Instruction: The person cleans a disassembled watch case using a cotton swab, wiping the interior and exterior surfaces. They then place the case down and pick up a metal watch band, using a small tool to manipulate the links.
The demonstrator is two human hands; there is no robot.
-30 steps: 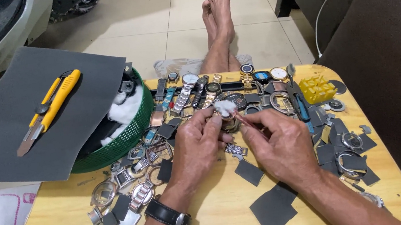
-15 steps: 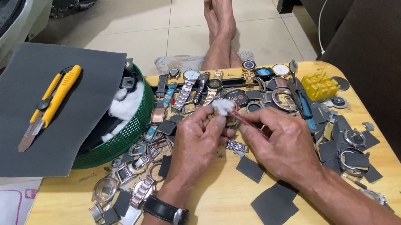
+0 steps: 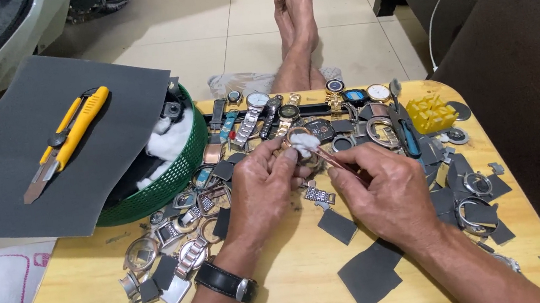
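Note:
My left hand (image 3: 261, 184), with a black wristwatch (image 3: 226, 282) on its wrist, pinches a small round watch case (image 3: 301, 143) that has a white wad on it, held above the wooden table (image 3: 297, 282). My right hand (image 3: 382, 190) grips a thin pink stick (image 3: 332, 157) whose tip touches the case. Both hands hover over a scatter of watch parts near the table's middle.
A green basket (image 3: 172, 178) with white cloth stands at left, under a dark grey sheet (image 3: 24, 170) bearing a yellow utility knife (image 3: 68, 136). Several watches (image 3: 259, 112) line the far edge. A yellow block (image 3: 432, 113) and grey abrasive squares (image 3: 370, 274) lie at right. Bare feet (image 3: 295, 8) rest beyond.
The hands stay together on the watch case with only slight finger shifts. The view has drifted a little.

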